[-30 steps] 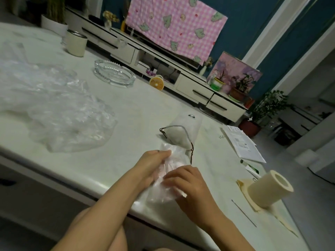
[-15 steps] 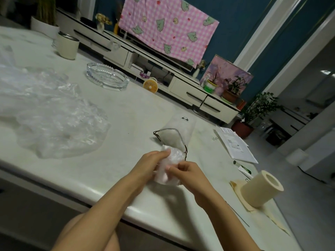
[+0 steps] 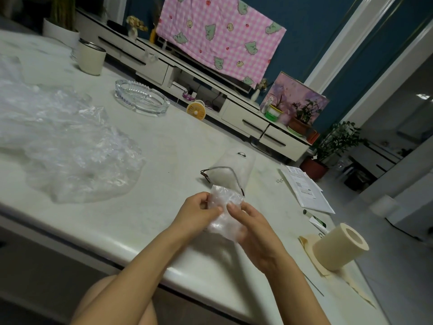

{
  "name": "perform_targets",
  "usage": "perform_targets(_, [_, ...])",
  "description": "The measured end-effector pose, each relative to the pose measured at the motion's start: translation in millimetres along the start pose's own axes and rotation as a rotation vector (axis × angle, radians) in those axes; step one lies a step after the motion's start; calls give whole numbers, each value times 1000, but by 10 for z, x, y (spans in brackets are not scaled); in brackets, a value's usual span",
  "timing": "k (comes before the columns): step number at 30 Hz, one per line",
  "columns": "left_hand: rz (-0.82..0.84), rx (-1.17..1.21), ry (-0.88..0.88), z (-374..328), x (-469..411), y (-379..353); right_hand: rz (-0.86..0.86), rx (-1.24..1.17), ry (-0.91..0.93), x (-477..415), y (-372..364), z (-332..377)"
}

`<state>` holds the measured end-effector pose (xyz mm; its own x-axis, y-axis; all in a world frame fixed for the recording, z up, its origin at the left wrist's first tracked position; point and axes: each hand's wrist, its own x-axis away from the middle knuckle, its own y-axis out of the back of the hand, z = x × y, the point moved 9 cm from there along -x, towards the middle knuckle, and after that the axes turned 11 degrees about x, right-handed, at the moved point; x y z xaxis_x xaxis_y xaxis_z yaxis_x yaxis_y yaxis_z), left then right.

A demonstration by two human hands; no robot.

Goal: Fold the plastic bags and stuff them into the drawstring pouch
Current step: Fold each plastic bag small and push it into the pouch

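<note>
A small folded wad of clear plastic bag [image 3: 223, 211] is lifted just above the white table [image 3: 145, 207]. My left hand [image 3: 195, 215] pinches its left edge between thumb and fingers. My right hand [image 3: 251, 231] cups it from the right and below, thumb on top. Just beyond lies the sheer white drawstring pouch [image 3: 230, 171] with a dark cord at its mouth, flat on the table. A heap of crumpled clear plastic bags [image 3: 61, 146] sits at the left.
A glass ashtray [image 3: 141, 98] and a cream mug [image 3: 90, 57] stand at the back left. To the right are papers [image 3: 304, 192], a small tube [image 3: 316, 221] and a paper roll [image 3: 339, 246] near the table's right edge.
The bag, spread flat under both hands on the table a second ago, has been folded into a smaller wad and lifted off the surface. The camera has shifted slightly.
</note>
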<state>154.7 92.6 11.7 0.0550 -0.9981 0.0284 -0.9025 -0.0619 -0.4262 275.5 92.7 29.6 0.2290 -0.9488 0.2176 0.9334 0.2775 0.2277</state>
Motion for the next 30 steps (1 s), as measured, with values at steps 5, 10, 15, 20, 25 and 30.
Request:
perform_targets(5, [1,19,6,-5,22,15,15,-136,38,-35,-62,54])
perform_targets(10, [-7,42,36,12,42,27,79,-9,28,-4,-101,69])
perform_targets(15, [8,-59,-25,-51,56,8,290,72,-69,88,-196,51])
perform_targets(20, [12,-84,-52,-78,70,-24,300,239,-61,59,-119,112])
perform_targets(25, [41,270,190,37,97,-39,148,333,34,-27,-3,138])
perform_targets(30, [-19,134,202,131,89,-23,28,593,206,-41,-61,183])
